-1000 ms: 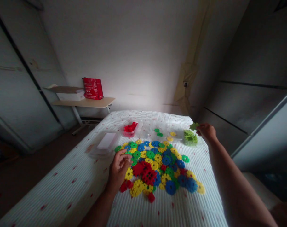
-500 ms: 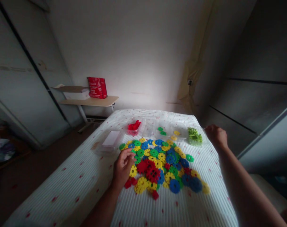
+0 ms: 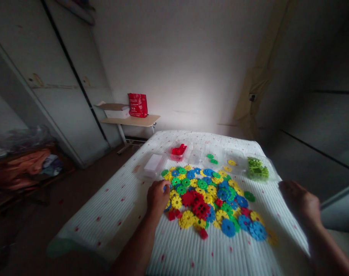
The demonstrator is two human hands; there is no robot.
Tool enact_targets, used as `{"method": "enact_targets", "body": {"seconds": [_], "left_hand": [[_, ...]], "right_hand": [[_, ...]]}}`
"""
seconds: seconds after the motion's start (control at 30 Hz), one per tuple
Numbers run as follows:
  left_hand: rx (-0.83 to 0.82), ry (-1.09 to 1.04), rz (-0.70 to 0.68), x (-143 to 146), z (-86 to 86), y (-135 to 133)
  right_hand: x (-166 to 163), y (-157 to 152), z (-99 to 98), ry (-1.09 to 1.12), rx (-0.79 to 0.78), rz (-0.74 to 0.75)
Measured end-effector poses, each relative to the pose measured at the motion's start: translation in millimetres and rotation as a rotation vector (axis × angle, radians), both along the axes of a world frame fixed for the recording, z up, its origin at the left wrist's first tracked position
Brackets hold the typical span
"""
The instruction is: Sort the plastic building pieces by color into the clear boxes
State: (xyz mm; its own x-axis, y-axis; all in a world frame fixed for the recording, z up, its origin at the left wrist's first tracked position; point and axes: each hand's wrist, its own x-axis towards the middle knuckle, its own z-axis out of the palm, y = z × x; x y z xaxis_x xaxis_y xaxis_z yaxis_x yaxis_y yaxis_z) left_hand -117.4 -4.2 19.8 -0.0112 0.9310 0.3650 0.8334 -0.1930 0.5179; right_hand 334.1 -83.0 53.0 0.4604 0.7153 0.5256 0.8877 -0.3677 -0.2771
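Observation:
My left hand is at the left edge of a pile of flower-shaped plastic discs. Its fingers are closed around a blue disc, which shows at the fingertips. Around it lie a yellow disc, a green disc and many others in blue, green and yellow. A cluster of red pieces sits in the middle of the pile. My right hand is off to the right, over the bed's edge, apart from the discs. Its fingers are dark and blurred, so their grip is unclear.
A clear container of lime-green pieces stands back right. Clear trays hold green discs and red pieces. A white box lies left on the patterned bedcover. Behind stands a side table with a red bag.
My left hand has closed its fingers, and a blue disc now shows in them. My right hand has moved away from the clear container, nearer to me and rightward. The view has swung left.

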Motion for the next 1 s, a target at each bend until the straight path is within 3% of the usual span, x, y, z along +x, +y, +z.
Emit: {"method": "enact_targets", "body": {"seconds": [0.3,0.47,0.77,1.0], "left_hand": [[-0.077,0.110,-0.173,10.8,13.4,-9.9],[-0.091,0.121,-0.224,13.4,12.1,-12.0],[0.103,-0.141,-0.374,18.5,-6.4,-8.4],[0.188,-0.360,-0.311,18.7,-5.4,-9.5]], "right_hand": [[-10.6,6.3,-10.9,0.004,-0.011,0.134],[-15.3,8.3,-15.9,-0.032,0.036,0.190],[-15.6,11.8,-20.5,-0.072,0.041,0.261],[-20.5,12.8,-25.4,-0.101,0.076,0.319]]}}
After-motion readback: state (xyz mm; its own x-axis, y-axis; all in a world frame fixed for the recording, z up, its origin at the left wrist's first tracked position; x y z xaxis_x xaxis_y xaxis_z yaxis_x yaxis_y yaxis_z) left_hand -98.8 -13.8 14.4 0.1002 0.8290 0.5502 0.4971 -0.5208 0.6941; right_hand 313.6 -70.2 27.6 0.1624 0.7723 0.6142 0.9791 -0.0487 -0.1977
